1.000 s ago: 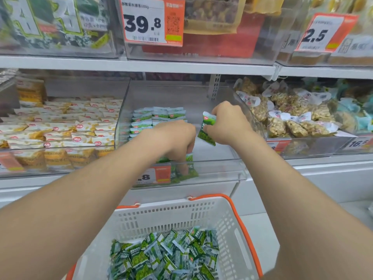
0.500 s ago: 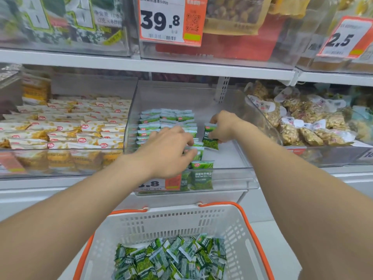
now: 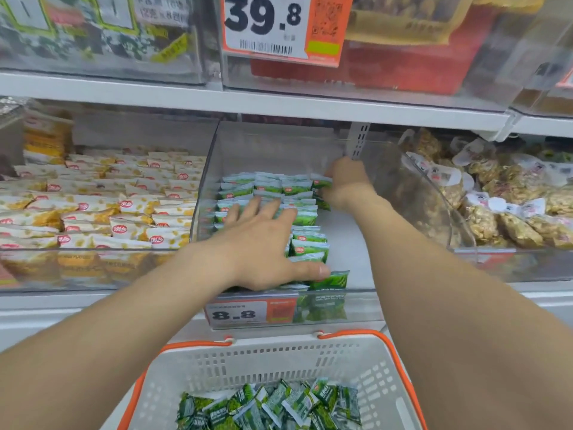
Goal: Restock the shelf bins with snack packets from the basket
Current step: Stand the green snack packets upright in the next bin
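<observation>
- Filling the left bin (image 3: 198, 193) at nine o'clock of the view, yellow-and-white packets (image 3: 93, 212) lie in overlapping rows.
- Just right of it, at the centre, stands the middle bin (image 3: 356, 301), clear-walled, with a price tag (image 3: 237, 315) reading 8.8 on its front lip.
- Inside the middle bin, green packets (image 3: 269, 187) stand in neat rows on its nine o'clock side; the three o'clock side of its floor is bare white.
- The left hand (image 3: 263, 246) lies flat over those rows, fingers spread and straight, pressing on the packets; its thumb reaches toward three o'clock and touches the front packet (image 3: 331, 279) near the lip.
- The right hand (image 3: 345, 181) is deeper in the bin, at twelve o'clock from the left hand, its fingers curled round a single green packet (image 3: 322, 183) at the far right end of the back row.
- At three o'clock of the view, the right bin (image 3: 459, 231) holds clear bags of nuts (image 3: 508, 225).
- At six o'clock, below the shelf, the basket (image 3: 279, 361), white with orange handles, holds a heap of loose packets (image 3: 269, 405) in the same green.
- At twelve o'clock, an upper tag (image 3: 279, 26) reads 39.8.
</observation>
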### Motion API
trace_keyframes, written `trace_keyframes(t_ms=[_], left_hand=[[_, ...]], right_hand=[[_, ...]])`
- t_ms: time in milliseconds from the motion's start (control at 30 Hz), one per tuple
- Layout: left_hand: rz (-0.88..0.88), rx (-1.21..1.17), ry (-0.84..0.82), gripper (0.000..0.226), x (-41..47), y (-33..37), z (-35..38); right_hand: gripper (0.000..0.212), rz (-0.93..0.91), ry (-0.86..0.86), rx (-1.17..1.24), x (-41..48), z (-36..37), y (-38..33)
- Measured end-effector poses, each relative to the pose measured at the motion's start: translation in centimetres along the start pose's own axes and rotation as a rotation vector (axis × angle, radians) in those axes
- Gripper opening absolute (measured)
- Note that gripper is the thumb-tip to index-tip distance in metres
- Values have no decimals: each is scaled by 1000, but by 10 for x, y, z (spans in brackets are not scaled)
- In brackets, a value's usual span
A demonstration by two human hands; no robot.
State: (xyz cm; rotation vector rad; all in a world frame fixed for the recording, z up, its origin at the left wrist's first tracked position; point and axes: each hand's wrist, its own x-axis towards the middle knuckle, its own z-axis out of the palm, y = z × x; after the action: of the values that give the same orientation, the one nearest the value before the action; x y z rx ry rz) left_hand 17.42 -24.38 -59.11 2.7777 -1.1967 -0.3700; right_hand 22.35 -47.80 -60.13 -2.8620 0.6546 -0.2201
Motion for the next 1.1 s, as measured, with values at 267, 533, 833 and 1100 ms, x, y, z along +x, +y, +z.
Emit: trace_keyframes(t_ms=[267, 533, 833, 1100], left_hand=[[26, 11, -57, 119, 0, -2, -14], [83, -74, 81, 89, -15, -2, -27], [184, 7, 29, 17, -27, 14, -36], [145, 68, 100, 13, -33, 15, -30]], right_hand=[[36, 31, 10, 125, -7, -5, -3], [23, -20, -236, -11, -35, -43, -9], [14, 53, -792, -9, -107, -87, -24], [22, -59, -770, 26, -149, -81, -23]])
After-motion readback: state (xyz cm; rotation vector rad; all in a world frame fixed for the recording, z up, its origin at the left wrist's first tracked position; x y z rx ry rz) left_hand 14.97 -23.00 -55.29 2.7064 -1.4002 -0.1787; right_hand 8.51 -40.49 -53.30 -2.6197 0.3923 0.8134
